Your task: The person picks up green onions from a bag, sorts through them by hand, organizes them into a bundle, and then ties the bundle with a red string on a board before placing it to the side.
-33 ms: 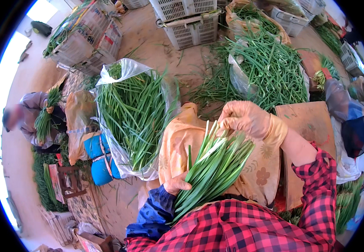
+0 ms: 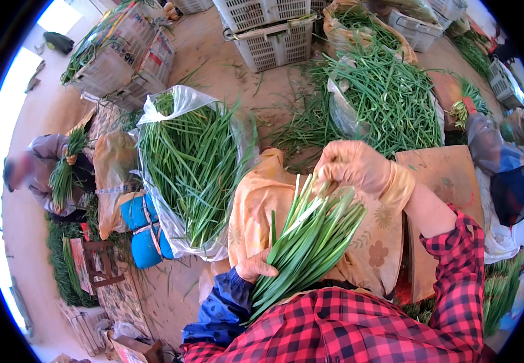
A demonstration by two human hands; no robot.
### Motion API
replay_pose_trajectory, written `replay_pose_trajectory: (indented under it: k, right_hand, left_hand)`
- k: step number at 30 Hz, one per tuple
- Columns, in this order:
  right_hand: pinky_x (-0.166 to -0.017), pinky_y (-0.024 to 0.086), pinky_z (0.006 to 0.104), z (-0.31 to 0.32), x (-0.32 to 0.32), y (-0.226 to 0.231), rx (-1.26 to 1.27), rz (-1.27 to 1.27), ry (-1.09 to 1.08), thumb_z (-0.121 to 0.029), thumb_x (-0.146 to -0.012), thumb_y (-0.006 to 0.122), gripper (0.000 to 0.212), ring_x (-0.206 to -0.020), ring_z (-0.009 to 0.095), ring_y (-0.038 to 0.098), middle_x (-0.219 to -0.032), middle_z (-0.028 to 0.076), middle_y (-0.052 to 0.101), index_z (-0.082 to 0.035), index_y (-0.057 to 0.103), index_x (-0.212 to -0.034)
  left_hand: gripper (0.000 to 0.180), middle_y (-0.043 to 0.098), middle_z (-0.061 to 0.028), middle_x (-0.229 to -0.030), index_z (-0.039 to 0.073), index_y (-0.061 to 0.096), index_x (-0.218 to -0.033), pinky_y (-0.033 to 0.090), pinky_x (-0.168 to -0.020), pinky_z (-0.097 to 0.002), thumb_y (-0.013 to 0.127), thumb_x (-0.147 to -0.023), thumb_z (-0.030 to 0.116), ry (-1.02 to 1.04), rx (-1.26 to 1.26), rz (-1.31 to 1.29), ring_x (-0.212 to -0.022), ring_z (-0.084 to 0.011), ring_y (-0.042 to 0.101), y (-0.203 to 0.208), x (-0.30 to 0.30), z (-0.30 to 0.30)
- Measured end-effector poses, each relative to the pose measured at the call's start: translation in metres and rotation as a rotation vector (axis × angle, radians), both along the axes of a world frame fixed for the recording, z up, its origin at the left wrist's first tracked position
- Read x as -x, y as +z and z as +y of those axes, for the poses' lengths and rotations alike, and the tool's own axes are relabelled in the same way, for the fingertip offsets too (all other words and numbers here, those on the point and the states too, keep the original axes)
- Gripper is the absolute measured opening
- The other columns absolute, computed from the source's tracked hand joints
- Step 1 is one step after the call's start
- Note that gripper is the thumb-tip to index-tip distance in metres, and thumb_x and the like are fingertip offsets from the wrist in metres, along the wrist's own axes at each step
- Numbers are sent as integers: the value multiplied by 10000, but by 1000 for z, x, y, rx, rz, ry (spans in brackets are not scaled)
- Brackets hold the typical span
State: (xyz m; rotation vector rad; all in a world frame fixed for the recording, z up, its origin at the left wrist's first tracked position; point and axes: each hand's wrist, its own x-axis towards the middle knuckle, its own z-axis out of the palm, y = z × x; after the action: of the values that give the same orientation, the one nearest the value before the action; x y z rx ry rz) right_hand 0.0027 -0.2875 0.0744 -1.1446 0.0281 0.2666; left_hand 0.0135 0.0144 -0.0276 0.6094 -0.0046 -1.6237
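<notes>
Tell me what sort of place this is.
Probably a produce sorting or packing space: stacked plastic crates, a clear bag full of long green leaves, and a leafy bunch held in the left hand.

Left hand [image 2: 256,266] holds bundle of green stalks [image 2: 316,236], thumb across it; gloved right hand [image 2: 357,171], fingers curled, at pale upper ends. Plastic bag [image 2: 184,98] of loose greens [image 2: 186,163] at left.

through one head-worn fisheye we look down and forward, close above the left hand [image 2: 257,266] and right hand [image 2: 356,169], stacked crates [image 2: 279,46] farther off by the upper edge.
</notes>
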Motion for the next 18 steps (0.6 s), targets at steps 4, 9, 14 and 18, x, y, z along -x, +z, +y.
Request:
replay_pose_trajectory:
  k: [4, 9, 14, 18]
  right_hand:
    - [-692, 523, 294, -24, -12, 19, -112, 70, -145, -104, -821, 551, 164, -751, 194, 606, -830, 147, 595, 47, 540, -883]
    - [-802, 486, 291, -148, -36, 31, -816, -264, -184, -87, -846, 493, 185, -949, 219, 572, -991, 178, 581, 50, 537, -961]
    - [-932, 362, 313, -163, -30, -10, -10, -216, -765, -209, -845, 485, 405, -1102, 237, 464, -1159, 171, 484, 43, 427, -1156]
    - [-999, 242, 315, -131, -13, -54, 428, 35, -516, -415, -848, 457, 609, -1203, 210, 345, -1290, 140, 375, -3, 312, -1272]
  left_hand:
    - [698, 501, -56, -1177, 37, 357, -1274, 350, -925, -287, 681, -656, 22, -56, -148, -166, -1065, -154, 479, 10, 0, -3]
    - [748, 497, -86, -1183, 32, 312, -1295, 365, -920, -305, 671, -639, 44, 54, -20, 29, -1049, -193, 503, 1, 1, -2]
    - [753, 508, -117, -1159, 21, 322, -1281, 387, -905, -328, 675, -617, 65, 134, 11, 122, -1033, -232, 517, -8, -2, 11]
    - [732, 516, -131, -1148, 26, 338, -1274, 403, -897, -360, 673, -624, 66, 110, -9, 197, -1010, -250, 534, -21, -9, 6]
